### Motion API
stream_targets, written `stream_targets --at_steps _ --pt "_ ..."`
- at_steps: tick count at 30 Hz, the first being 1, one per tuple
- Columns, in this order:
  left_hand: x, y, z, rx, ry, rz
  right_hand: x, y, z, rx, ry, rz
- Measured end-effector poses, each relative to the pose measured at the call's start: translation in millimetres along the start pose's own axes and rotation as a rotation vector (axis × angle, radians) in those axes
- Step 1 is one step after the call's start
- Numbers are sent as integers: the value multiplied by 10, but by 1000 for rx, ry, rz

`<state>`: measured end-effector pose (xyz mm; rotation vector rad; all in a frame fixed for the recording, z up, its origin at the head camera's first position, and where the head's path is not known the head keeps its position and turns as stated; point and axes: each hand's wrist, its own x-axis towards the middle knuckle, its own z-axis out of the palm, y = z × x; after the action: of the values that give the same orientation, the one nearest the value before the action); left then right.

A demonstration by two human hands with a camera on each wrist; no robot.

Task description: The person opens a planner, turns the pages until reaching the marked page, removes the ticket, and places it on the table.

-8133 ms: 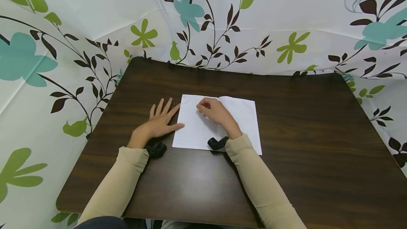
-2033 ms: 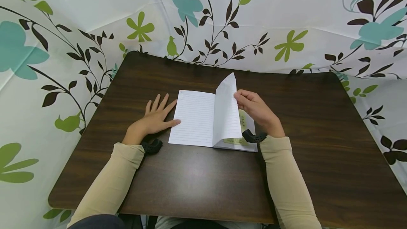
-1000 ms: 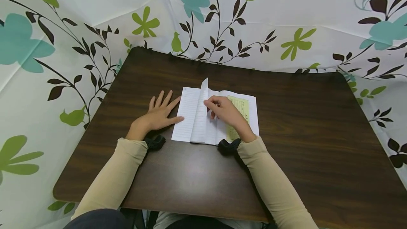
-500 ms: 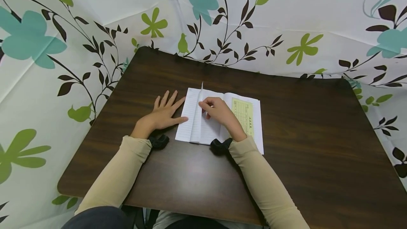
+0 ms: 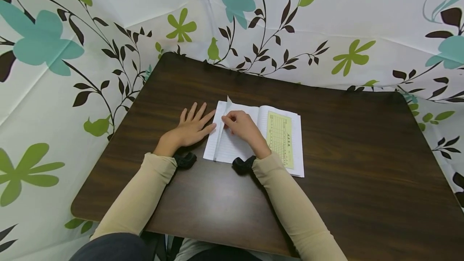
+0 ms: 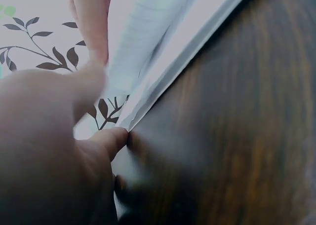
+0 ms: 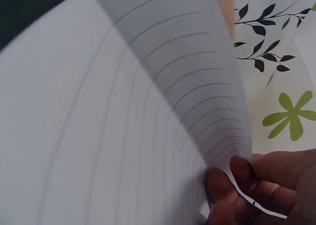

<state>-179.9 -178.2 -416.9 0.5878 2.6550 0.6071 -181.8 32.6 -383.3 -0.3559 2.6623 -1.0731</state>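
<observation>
An open lined notebook lies on the table, with a yellow-green printed panel on its right side. My right hand pinches the edge of a raised page over the left half of the notebook. In the right wrist view, thumb and fingers meet on the lined page, which curves up from the sheet below. My left hand lies flat with fingers spread at the notebook's left edge, the thumb on its margin. The left wrist view shows that hand right at the notebook's edge.
The dark wood table extends well to the right of the notebook. A white curtain with leaf and flower prints hangs behind and to the left. Each wrist wears a black strap-on camera.
My right hand has carried the page from the right side over to the left, uncovering the yellow-green panel. The left hand keeps its place at the notebook's edge; the head view has shifted slightly.
</observation>
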Motion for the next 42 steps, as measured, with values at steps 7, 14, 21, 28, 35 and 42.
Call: stream_targets --at_steps 7,14,21,28,35,42 --pt "23 21 -4 -1 1 9 54 -17 53 -113 36 24" --pt "38 66 -21 30 0 33 48 -28 73 -180 59 51" --pt "26 95 -35 73 -2 48 40 -19 51 -171 36 35" --pt "-7 103 -30 64 -6 36 -59 -38 11 -204 55 15" --pt "-9 93 -26 68 -3 32 -280 -51 -208 -238 134 -20" --pt "-47 54 -23 65 8 28 -424 83 -428 -250 160 -18"
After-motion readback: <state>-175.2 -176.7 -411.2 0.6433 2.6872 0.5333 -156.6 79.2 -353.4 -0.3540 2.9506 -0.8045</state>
